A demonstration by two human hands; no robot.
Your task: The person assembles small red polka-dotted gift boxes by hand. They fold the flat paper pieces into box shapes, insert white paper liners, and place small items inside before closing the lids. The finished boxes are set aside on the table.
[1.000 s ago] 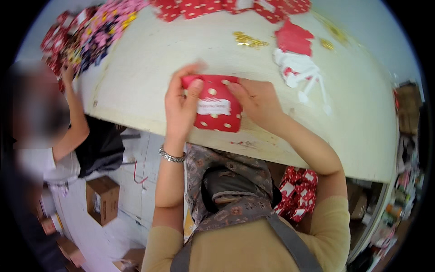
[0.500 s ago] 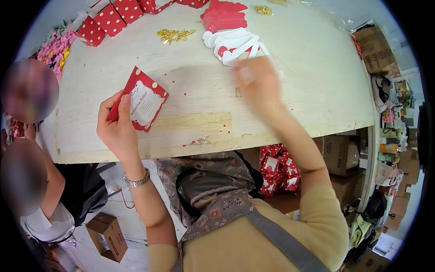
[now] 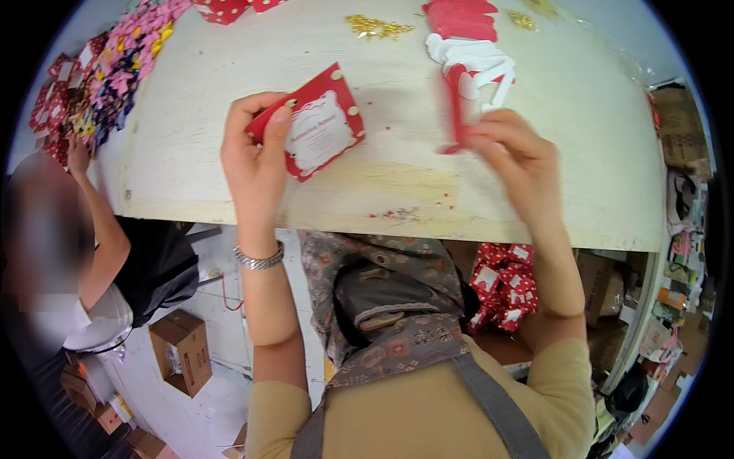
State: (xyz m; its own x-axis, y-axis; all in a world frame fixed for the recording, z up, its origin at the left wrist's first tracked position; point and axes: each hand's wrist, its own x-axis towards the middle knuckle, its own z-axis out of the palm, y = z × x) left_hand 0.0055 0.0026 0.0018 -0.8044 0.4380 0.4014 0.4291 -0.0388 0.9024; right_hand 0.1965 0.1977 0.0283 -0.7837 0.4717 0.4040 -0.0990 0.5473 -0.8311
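My left hand (image 3: pixel 256 153) pinches a red paper gift box (image 3: pixel 352 115) with cream dots, which looks folded flat, between thumb and fingers. Its white scalloped label faces up, and it is held tilted above the table. To the right, my right hand (image 3: pixel 527 164) grips the lower end of a red paper strip (image 3: pixel 456 103), smeared by motion and standing roughly upright. Just beyond the strip lies a fanned pile of white strips (image 3: pixel 478 61) with rounded ends, some showing red. A stack of red strips (image 3: pixel 461 19) lies behind that pile.
Small gold pieces (image 3: pixel 376 27) lie in a heap at the back, with a second gold heap (image 3: pixel 523 21) farther right. Dotted boxes (image 3: pixel 220 9) stand at the far edge. Colourful bows (image 3: pixel 130 61) cover the far left, where a co-worker's hand (image 3: pixel 78 153) reaches. Red dotted packages (image 3: pixel 502 287) sit below the tabletop.
My right hand has drawn back from the white pile and now holds a red strip. The view has shifted, and my left hand still holds the gift box.
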